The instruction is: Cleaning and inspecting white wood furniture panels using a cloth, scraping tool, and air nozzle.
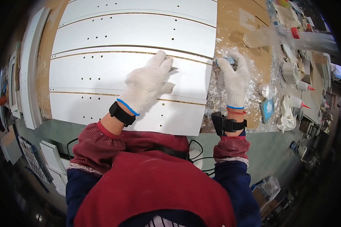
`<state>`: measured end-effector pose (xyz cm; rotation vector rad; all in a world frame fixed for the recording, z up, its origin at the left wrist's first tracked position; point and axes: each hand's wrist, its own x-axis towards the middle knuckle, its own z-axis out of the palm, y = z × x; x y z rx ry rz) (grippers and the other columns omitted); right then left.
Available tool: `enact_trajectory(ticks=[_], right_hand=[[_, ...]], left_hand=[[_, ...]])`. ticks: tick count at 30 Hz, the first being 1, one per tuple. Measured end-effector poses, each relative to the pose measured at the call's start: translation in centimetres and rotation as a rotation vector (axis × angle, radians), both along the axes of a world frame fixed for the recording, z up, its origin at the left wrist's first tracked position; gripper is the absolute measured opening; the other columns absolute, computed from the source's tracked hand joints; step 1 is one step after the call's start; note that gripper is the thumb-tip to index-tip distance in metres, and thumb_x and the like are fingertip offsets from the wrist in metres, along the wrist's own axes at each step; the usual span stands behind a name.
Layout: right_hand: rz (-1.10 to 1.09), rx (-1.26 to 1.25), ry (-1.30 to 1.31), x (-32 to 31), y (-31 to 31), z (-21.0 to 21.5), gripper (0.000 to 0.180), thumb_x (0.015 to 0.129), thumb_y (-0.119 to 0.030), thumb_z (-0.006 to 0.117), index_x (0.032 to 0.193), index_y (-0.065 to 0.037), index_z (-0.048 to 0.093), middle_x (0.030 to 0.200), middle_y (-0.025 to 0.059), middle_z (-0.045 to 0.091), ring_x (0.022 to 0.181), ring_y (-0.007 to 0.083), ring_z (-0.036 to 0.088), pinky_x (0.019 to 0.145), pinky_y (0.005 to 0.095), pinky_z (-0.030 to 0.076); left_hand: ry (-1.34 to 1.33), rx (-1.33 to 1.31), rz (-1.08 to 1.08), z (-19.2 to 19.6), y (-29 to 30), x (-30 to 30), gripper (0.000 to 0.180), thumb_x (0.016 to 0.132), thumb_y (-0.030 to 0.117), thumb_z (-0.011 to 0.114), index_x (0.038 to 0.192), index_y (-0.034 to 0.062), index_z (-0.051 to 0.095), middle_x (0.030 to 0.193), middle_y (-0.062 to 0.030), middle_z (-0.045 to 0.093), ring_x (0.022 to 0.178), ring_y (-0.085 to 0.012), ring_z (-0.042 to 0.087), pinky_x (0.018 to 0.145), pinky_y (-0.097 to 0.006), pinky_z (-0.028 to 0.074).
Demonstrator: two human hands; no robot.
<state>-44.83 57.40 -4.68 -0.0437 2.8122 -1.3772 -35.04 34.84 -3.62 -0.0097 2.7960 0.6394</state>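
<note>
White panels (132, 72) with rows of small drilled holes lie side by side in front of me, thin brown edges showing along the seams. My left hand (147, 75), in a white knitted glove, rests over the middle panels with its fingers stretched out and the thumb apart. A small dark sliver shows beside its fingers; I cannot tell what it is. At the panels' right end, my right hand (235, 75), also gloved, is closed around a small blue-and-grey block (228, 60). The fingers cover part of that block, so its exact kind is unclear.
Right of the panels, the paint-spattered brown board (254, 64) bears a clear plastic bottle (310, 39) with a red band, a clear round container (268, 90) and a blue hexagonal piece (267, 110). Red-tipped glue bottles (297, 101) stand beyond. Long white boards (32, 68) lie at the left.
</note>
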Motion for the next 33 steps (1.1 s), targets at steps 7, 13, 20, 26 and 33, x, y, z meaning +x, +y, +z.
enact_trajectory(ticks=[7,13,20,26,33], right_hand=[[-0.019,0.171,0.034,-0.4,-0.5,-0.3,0.040,0.079,-0.024,0.071,0.111,-0.001,0.065,0.096,0.0112,0.065,0.081,0.0206,0.061,0.078,0.0328,0.050],[0.120,0.237,0.224,-0.6,-0.8,-1.0,0.039,0.079,-0.021,0.072,0.111,-0.001,0.065,0.095,0.0087,0.064,0.081,0.0167,0.060,0.076,0.0308,0.050],[0.102,0.054,0.021,-0.3,-1.4,-0.1,0.037,0.079,-0.019,0.073,0.110,-0.002,0.066,0.096,0.0086,0.064,0.079,0.0156,0.060,0.075,0.0294,0.050],[-0.004,-0.041,-0.069,0.2,-0.1,0.2,0.035,0.079,-0.018,0.073,0.109,-0.002,0.066,0.092,0.0088,0.065,0.076,0.0163,0.060,0.069,0.0309,0.051],[0.041,0.044,0.033,0.4,0.0,-0.1,0.039,0.079,-0.018,0.073,0.112,0.002,0.064,0.090,0.0056,0.061,0.078,0.0128,0.056,0.071,0.0277,0.048]], left_hand=[[-0.014,-0.046,0.008,-0.9,-0.1,0.2,0.061,0.079,0.034,0.072,0.129,0.0129,0.045,0.127,-0.0021,0.043,0.090,-0.0222,0.065,0.063,-0.035,0.060],[0.041,0.038,0.008,-1.6,-0.4,0.7,0.061,0.079,0.034,0.073,0.128,0.0126,0.045,0.128,-0.0012,0.042,0.090,-0.0207,0.065,0.064,-0.035,0.060],[-0.053,-0.018,0.035,-0.5,0.1,0.2,0.060,0.079,0.033,0.073,0.128,0.0122,0.044,0.127,0.0002,0.042,0.089,-0.0215,0.065,0.067,-0.034,0.060],[-0.061,0.004,0.043,-0.4,0.3,0.2,0.059,0.080,0.031,0.071,0.128,0.0111,0.043,0.125,-0.0010,0.043,0.090,-0.0229,0.064,0.068,-0.037,0.060],[-0.010,0.042,0.029,-0.3,0.3,0.1,0.056,0.080,0.026,0.073,0.124,0.0068,0.045,0.113,-0.0063,0.045,0.093,-0.0206,0.061,0.065,-0.031,0.060]])
